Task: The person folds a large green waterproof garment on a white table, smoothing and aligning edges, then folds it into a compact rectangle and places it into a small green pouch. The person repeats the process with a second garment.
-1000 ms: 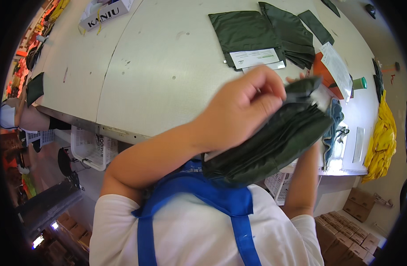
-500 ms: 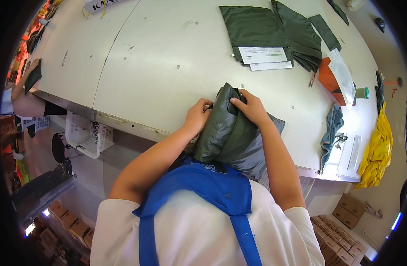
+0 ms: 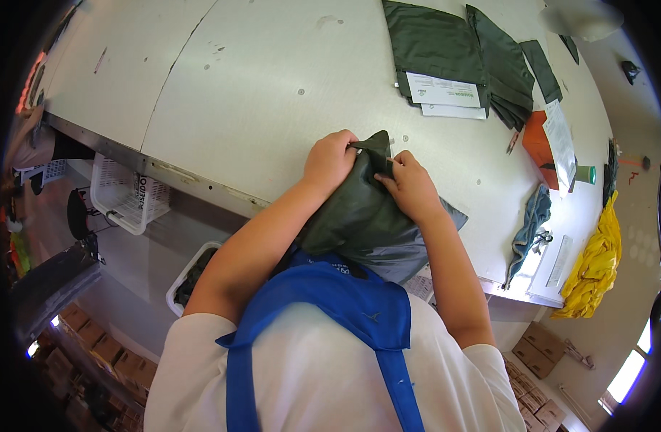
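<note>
A dark green fabric bag (image 3: pixel 359 219), soft and creased, lies at the table's near edge and against my blue apron (image 3: pixel 323 288). My left hand (image 3: pixel 329 163) is closed on the bag's upper left edge. On the other side, my right hand (image 3: pixel 412 186) pinches the upper right edge, thumb toward the middle. The top edge between the hands stands up in a peak. Whatever is inside the bag is hidden. Farther off on the right lie flat dark green pouches (image 3: pixel 438 43), with white printed papers (image 3: pixel 443 90) at their near edge.
The pale table (image 3: pixel 251 108) has a long seam. At its right are an orange box (image 3: pixel 538 142) with a paper sheet, a green-capped container (image 3: pixel 585 174), a blue cloth (image 3: pixel 526 234) and yellow fabric (image 3: pixel 597 266). White baskets (image 3: pixel 125 198) stand below the left edge. Another person's arm (image 3: pixel 28 133) shows far left.
The rolled upper part of the bag has opened out into a raised edge. My left hand has moved up and right onto that edge; my right hand has shifted slightly down. The view has turned a little.
</note>
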Demonstrator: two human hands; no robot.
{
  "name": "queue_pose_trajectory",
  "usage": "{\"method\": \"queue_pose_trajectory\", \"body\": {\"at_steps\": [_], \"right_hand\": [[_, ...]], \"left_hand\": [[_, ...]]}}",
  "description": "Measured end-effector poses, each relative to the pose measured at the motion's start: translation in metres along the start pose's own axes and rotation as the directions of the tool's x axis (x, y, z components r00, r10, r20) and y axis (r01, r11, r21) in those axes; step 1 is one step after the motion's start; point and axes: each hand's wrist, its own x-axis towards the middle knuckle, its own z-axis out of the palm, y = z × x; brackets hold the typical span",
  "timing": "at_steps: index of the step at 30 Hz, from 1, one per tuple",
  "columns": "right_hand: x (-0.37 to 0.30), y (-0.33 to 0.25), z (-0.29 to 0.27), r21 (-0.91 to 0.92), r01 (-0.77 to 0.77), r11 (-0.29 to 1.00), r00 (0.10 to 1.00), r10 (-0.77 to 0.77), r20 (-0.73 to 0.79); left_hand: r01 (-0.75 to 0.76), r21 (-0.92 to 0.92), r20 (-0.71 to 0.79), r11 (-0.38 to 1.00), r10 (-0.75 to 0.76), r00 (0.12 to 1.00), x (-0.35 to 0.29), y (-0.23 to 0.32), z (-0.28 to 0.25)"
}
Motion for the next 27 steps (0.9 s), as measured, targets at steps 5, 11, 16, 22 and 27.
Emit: {"method": "queue_pose_trajectory", "body": {"at_steps": [5,11,16,22,27], "right_hand": [[0.007,0.000,0.014,-0.345,0.112,0.932,0.961,-0.190,-0.203],[0.008,-0.001,0.018,0.271,-0.034,0.962,0.926,0.133,-0.355],[0.033,0.008,0.021,0.120,-0.308,0.944,0.926,0.327,-0.187],[0.032,0.014,0.034,-0.017,-0.332,0.943,0.908,0.315,-0.277],[0.025,0.007,0.029,0.030,-0.080,0.996,0.931,0.086,-0.356]], "left_hand": [[-0.236,0.244,0.049,0.941,0.231,0.972,0.002,0.037,-0.012],[-0.297,0.281,0.109,0.912,0.277,0.955,0.005,0.045,-0.018],[-0.420,0.246,0.157,0.874,0.392,0.907,0.002,0.046,-0.019],[-0.080,0.392,0.264,0.917,-0.029,0.964,-0.026,0.029,-0.040],[0.313,0.217,0.513,0.925,-0.381,0.770,-0.057,-0.018,-0.032]]}}
